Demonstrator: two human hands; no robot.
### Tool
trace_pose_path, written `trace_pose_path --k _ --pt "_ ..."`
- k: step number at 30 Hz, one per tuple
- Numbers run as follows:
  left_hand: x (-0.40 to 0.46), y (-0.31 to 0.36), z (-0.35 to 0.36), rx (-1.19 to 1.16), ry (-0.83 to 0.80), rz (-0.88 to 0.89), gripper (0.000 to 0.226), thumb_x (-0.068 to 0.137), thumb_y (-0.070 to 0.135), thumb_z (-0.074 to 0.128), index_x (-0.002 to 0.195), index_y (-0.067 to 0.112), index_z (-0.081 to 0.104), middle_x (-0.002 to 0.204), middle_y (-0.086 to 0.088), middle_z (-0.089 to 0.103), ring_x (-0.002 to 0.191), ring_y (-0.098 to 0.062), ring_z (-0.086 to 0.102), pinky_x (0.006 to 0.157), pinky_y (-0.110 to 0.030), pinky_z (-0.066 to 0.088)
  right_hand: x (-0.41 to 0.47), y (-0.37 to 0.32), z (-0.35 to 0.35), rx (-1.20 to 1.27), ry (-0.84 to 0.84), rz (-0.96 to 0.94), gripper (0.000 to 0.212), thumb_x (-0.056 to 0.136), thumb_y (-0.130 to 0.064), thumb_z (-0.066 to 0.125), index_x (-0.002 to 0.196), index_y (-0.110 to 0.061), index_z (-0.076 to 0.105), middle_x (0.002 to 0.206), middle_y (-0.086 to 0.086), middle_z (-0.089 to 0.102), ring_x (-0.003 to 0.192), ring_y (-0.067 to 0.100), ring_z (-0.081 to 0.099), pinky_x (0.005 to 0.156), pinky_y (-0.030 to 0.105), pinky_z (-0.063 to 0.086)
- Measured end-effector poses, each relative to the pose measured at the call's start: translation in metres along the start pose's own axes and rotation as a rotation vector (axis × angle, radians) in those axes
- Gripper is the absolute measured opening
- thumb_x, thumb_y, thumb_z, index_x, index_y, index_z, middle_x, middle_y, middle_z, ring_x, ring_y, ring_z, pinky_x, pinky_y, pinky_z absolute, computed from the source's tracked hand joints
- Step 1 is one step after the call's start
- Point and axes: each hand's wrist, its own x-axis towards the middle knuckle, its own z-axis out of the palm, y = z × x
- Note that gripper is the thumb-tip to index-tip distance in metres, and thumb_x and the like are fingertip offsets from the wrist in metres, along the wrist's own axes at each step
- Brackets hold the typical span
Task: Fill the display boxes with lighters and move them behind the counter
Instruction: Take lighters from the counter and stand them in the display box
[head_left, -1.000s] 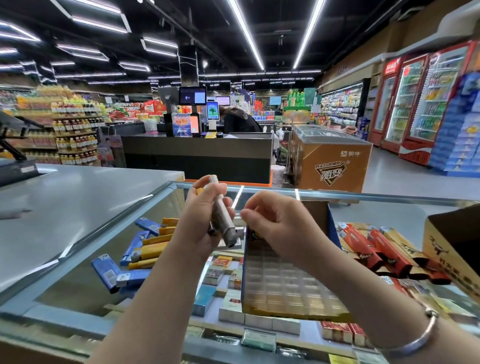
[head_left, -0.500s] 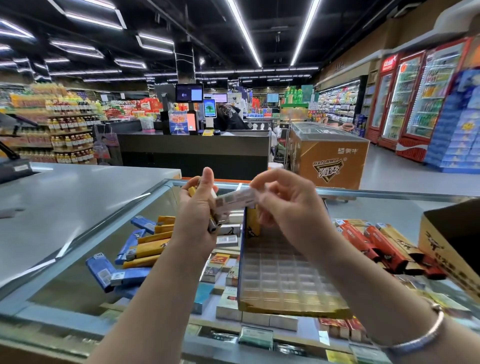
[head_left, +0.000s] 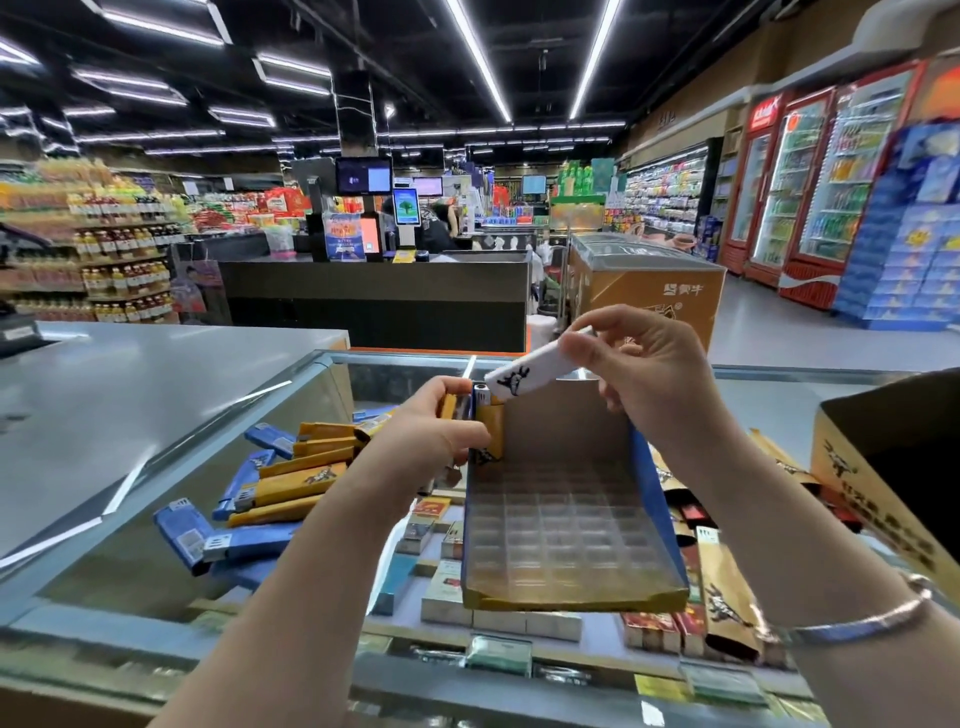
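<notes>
White lighter (head_left: 524, 375) now lifted rightward

loose lighters (head_left: 280, 483) left of display box (head_left: 566, 525)

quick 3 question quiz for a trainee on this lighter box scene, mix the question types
1. True or false: the display box tray is already full of lighters.
2. What does the right hand hold? A) white lighter B) blue lighter C) nothing
3. Which side of the box is the loose pile of blue and yellow lighters on?

Key
1. False: nearly all slots are empty.
2. A
3. Its left, on the glass counter, beyond the left hand, which holds several lighters.
</notes>
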Motion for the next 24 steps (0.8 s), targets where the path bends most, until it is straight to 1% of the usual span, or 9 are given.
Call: trace_pose_path --k 2,4,7,9,10,13,15,19,24 --pt "0.001 0.0 0.0 0.014 -0.012 0.016 0.049 0.079 0.011 0.066 0.116 0.034 0.045 0.104 -0.005 0.053 0.09 -0.019 0.057 0.058 -0.021 0.05 0.0 0.004 0.0 -0.073 -0.041 0.015 0.004 0.075 -0.024 0.072 0.076 -0.023 0.068 0.071 0.01 0.063 0.047 0.014 0.058 0.043 0.023 0.045" --pt "0.001 -0.001 0.0 0.017 -0.01 0.033 0.048 0.08 0.011 0.065 0.117 0.034 0.045 0.105 -0.005 0.053 0.09 -0.018 0.058 0.056 -0.02 0.05 -0.002 0.01 0.002 -0.153 -0.082 0.02 0.011 0.078 -0.012 0.072 0.08 -0.018 0.064 0.074 0.008 0.063 0.047 0.012 0.061 0.043 0.019 0.047" --pt "0.002 -0.003 -0.001 0.011 -0.009 0.049 0.046 0.081 0.012 0.064 0.118 0.034 0.046 0.107 -0.006 0.054 0.092 -0.019 0.059 0.058 -0.021 0.049 -0.007 0.016 0.01 -0.362 -0.132 -0.025 0.023 0.079 -0.013 0.072 0.092 -0.02 0.053 0.077 0.003 0.061 0.06 0.014 0.063 0.052 0.024 0.053" --pt "0.003 -0.004 -0.001 0.008 -0.009 0.056 0.046 0.081 0.013 0.064 0.118 0.034 0.047 0.108 -0.007 0.054 0.093 -0.02 0.059 0.062 -0.023 0.049 -0.011 0.018 0.014 -0.441 -0.178 -0.044 0.025 0.082 -0.015 0.069 0.095 -0.019 0.048 0.078 0.003 0.061 0.067 0.017 0.063 0.063 0.032 0.056" --pt "0.003 -0.004 -0.001 0.007 -0.01 0.057 0.045 0.081 0.013 0.063 0.117 0.034 0.046 0.108 -0.007 0.054 0.094 -0.02 0.059 0.062 -0.023 0.049 -0.012 0.02 0.016 -0.475 -0.193 -0.06 0.024 0.084 -0.015 0.067 0.095 -0.019 0.047 0.078 0.002 0.061 0.067 0.015 0.062 0.065 0.032 0.056" --pt "0.002 -0.003 -0.001 0.005 -0.015 0.06 0.044 0.081 0.013 0.063 0.116 0.034 0.046 0.107 -0.007 0.054 0.094 -0.021 0.06 0.062 -0.024 0.052 -0.014 0.023 0.021 -0.58 -0.181 -0.138 0.021 0.084 -0.018 0.067 0.092 -0.02 0.047 0.076 -0.005 0.059 0.065 0.007 0.058 0.062 0.018 0.051" --pt "0.001 -0.003 0.0 0.008 -0.019 0.062 0.043 0.081 0.014 0.063 0.115 0.035 0.045 0.106 -0.007 0.055 0.093 -0.021 0.06 0.059 -0.023 0.052 -0.016 0.024 0.023 -0.642 -0.155 -0.194 0.019 0.084 -0.018 0.067 0.094 -0.016 0.051 0.078 -0.005 0.058 0.068 0.008 0.055 0.063 0.014 0.048" --pt "0.0 -0.003 0.0 0.005 -0.021 0.066 0.042 0.082 0.014 0.063 0.112 0.036 0.045 0.105 -0.007 0.055 0.091 -0.019 0.06 0.055 -0.019 0.05 -0.016 0.025 0.027 -0.676 -0.153 -0.233 0.016 0.086 -0.015 0.065 0.097 -0.011 0.054 0.086 0.002 0.064 0.077 0.012 0.059 0.07 0.021 0.052" --pt "-0.001 -0.003 0.0 -0.002 -0.02 0.067 0.041 0.082 0.013 0.063 0.109 0.037 0.045 0.102 -0.005 0.056 0.088 -0.016 0.06 0.048 -0.012 0.046 -0.017 0.027 0.029 -0.643 -0.253 -0.177 0.02 0.091 -0.007 0.054 0.111 -0.011 0.055 0.1 0.005 0.064 0.092 0.016 0.06 0.077 0.027 0.055"
